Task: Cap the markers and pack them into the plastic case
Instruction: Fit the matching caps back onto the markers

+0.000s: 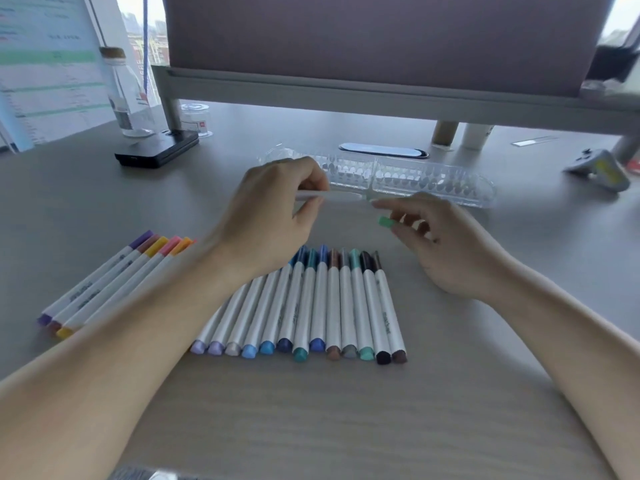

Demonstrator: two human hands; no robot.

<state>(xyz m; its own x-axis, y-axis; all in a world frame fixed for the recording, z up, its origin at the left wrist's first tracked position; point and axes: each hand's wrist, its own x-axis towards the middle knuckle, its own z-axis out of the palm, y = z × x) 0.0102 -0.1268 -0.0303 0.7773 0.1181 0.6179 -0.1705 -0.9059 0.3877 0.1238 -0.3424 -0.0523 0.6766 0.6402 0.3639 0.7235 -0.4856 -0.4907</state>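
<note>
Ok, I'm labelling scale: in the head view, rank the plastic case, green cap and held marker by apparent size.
1. plastic case, largest
2. marker, partly hidden in the left hand
3. green cap, smallest

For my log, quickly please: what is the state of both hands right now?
Left hand: grips a white marker.
Right hand: pinches a green cap.

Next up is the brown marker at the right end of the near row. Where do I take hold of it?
Pinch the brown marker mid-barrel, from above and the right: that flank faces bare desk, while the black marker lies against its left.
</note>
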